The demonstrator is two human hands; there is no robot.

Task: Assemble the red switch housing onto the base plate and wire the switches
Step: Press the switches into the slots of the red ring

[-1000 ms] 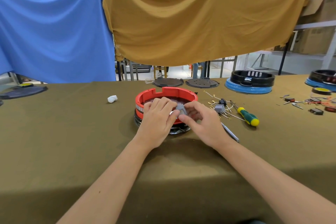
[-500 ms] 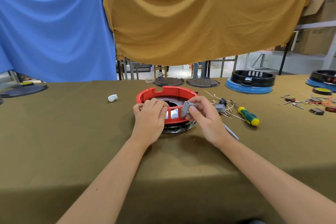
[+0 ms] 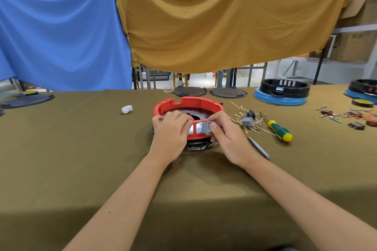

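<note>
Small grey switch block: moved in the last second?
Yes. The small grey switch block went right and outward, from over the red ring housing to its near wall opening.

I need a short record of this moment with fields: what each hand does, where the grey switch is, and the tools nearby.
left hand: steadies the round red plastic housing at its near wall
right hand: pinches the small grey switch block
switch position: at a near-wall opening of the housing
tools: green-and-yellow screwdriver, right of the housing on the olive table cloth
</note>
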